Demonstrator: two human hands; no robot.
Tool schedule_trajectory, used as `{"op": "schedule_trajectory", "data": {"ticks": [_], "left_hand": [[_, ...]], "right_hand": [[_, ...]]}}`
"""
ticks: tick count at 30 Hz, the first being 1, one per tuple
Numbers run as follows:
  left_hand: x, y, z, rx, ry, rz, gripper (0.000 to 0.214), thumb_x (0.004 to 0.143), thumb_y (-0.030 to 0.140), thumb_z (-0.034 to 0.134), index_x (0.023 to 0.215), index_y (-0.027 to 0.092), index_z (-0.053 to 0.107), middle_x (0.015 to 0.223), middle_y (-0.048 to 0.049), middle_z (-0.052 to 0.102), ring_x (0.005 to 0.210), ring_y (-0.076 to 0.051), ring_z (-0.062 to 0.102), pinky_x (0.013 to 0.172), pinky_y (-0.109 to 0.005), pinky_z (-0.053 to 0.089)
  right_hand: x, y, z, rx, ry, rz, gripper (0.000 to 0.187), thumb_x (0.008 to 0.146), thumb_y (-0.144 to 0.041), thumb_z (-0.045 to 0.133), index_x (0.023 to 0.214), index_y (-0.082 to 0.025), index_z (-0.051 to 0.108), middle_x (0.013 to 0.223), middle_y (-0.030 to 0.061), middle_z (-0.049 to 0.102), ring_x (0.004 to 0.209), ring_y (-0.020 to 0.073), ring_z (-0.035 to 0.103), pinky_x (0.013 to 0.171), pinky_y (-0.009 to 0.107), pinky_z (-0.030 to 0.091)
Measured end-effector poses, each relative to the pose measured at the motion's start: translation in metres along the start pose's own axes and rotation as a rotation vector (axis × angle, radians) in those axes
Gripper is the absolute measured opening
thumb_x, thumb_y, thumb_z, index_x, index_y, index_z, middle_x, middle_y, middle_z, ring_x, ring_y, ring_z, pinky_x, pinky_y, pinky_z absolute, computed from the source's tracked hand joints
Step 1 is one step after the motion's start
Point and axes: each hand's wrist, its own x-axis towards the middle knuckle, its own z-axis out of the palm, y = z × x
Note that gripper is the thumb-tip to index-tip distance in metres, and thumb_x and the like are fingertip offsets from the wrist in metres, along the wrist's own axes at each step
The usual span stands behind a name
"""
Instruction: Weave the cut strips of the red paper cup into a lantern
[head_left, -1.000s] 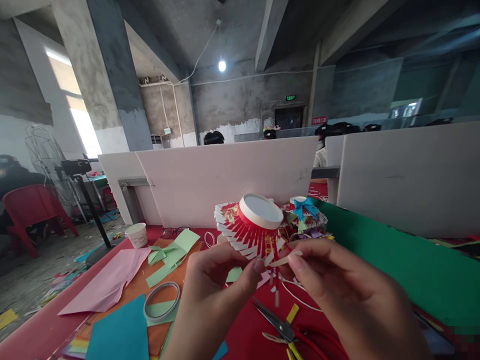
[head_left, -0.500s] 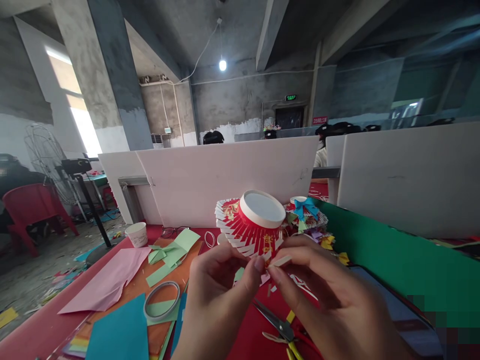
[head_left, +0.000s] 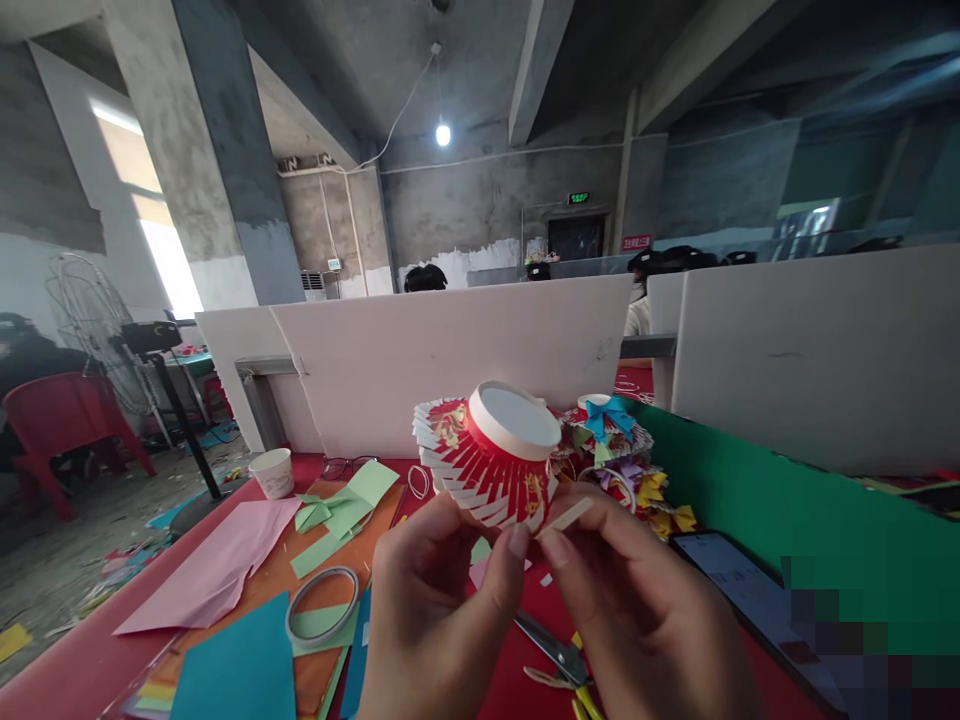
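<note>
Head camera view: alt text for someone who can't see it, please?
The right hand pinches a white paper strip beside a red paper-cup lantern held by the left hand, above a red table strewn with scissors, tape and coloured paper.

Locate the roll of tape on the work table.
In the head view the tape roll lies flat on coloured paper at lower left, between the blue sheet and the left hand.

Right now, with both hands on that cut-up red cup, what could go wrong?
1. Right hand pinches the thin pale strip by one end; it may bend or slip.
2. Left hand grips the red cup by its cut fringe, which may crush.
3. Scissors lie just below both hands; a lowered wrist may catch the blades.
</note>
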Motion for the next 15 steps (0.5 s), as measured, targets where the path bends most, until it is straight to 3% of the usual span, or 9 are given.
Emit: {"op": "schedule_trajectory", "data": {"ticks": [6,9,15], "left_hand": [[-0.0033,0.0001,0.0024,0.01,0.036,0.03,0.003,0.069,0.018,0.072,0.072,0.018,0.074,0.071,-0.0022,0.077,0.074,-0.018,0.072,0.063,-0.019,0.055],[-0.003,0.0018,0.003,-0.002,0.041,0.019,0.009,0.065,0.013,0.074,0.072,0.019,0.074,0.069,-0.0005,0.076,0.074,-0.017,0.072,0.063,-0.018,0.055],[-0.0041,0.0032,0.0028,0.023,0.041,-0.002,0.009,0.063,0.014,0.075,0.069,0.019,0.072,0.071,-0.0012,0.076,0.072,-0.018,0.07,0.068,-0.022,0.057]], "right_hand": [[0.0047,-0.0001,-0.0004,0.012,-0.017,0.013,0.013,0.09,-0.023,0.051,0.077,-0.024,0.054,0.076,-0.0015,0.06,0.07,0.0103,0.065,0.064,0.012,0.055],[0.0046,-0.0012,-0.0002,0.024,-0.008,-0.02,0.012,0.09,-0.023,0.051,0.079,-0.025,0.055,0.079,-0.0013,0.06,0.073,0.0098,0.065,0.066,0.011,0.055],[-0.0018,0.001,-0.0017,0.091,-0.039,0.052,0.011,0.092,-0.026,0.05,0.082,-0.025,0.054,0.08,-0.0004,0.06,0.074,0.0113,0.065,0.069,0.015,0.056]]}}
